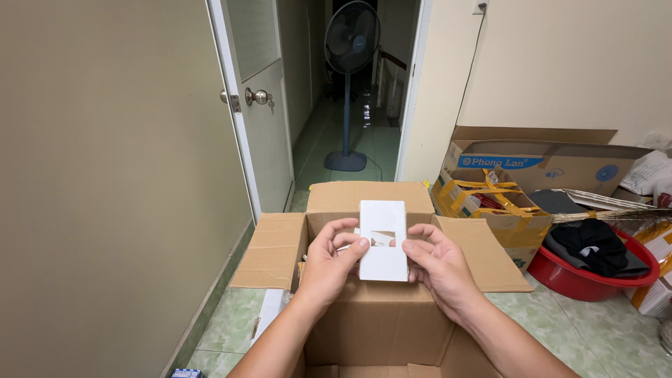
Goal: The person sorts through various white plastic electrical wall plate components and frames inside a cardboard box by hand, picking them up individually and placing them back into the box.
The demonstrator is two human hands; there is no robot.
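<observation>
Two bare forearms and hands (381,262), no sleeves, rings or watch in view

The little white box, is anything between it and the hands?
Nothing visible. The left hand and right hand both grip the white box directly by its sides, above the open cardboard box.

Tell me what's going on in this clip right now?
A person holds a small white box upright in both hands, the left hand on its left edge and the right hand on its right. It has a cut-out window in its face. Below it sits an open cardboard box with its flaps spread, on a green tiled floor. A red basin of dark clothes stands to the right.
</observation>
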